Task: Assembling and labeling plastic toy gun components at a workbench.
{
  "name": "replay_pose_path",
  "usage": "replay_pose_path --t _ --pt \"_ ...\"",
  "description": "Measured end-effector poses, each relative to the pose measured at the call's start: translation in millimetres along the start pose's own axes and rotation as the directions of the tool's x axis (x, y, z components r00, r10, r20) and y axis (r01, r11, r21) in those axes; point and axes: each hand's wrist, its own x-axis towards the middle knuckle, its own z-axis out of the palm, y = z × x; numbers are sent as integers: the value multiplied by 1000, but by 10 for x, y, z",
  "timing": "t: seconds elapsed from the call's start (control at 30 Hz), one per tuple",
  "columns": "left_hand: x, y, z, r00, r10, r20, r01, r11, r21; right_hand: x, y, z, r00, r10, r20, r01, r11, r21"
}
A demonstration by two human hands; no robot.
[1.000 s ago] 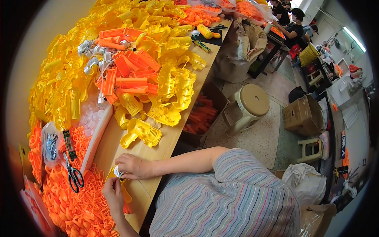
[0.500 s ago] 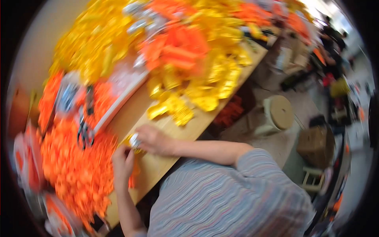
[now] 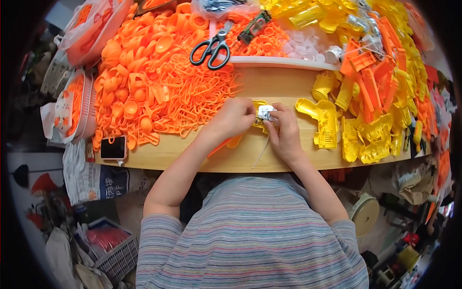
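My left hand [image 3: 234, 117] has its fingers closed on the left side of a yellow plastic shell piece [image 3: 260, 103], low over the wooden table. A small silver-white part [image 3: 265, 113] sits in that shell. The fingers of my right hand [image 3: 287, 132] pinch the silver part from the right. A thin pale strand [image 3: 261, 152] hangs down beside my right thumb. Much of the shell is hidden by my fingers. To the right, a yellow toy-gun half shell [image 3: 327, 119] lies with its hollow side up. Under my left wrist, an orange strip [image 3: 219, 147] lies on the table.
Orange loops and caps [image 3: 163, 86] are heaped at the left, beside a phone [image 3: 114, 148]. Black-handled scissors [image 3: 211, 50] lie behind my hands, near a white tray edge [image 3: 284, 62]. Orange parts [image 3: 368, 86] and yellow shells [image 3: 368, 139] pile up at the right.
My view has swung round, so the table edge runs level across and the picture is sharper. Both hands stay together at the yellow shell with the silver part.
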Motion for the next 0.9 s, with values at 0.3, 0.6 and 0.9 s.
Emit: replay_pose_path --t 0.3,0.6,0.9 --pt "49 -40 14 999 -38 9 38 999 9 -26 -13 31 999 51 19 -51 998 32" --pt "-15 25 -52 997 -34 74 39 997 -66 -12 -22 18 1000 13 -6 -13 1000 7" --pt "-81 117 10 998 -62 31 61 997 51 -19 -14 28 999 44 -12 -43 998 49"
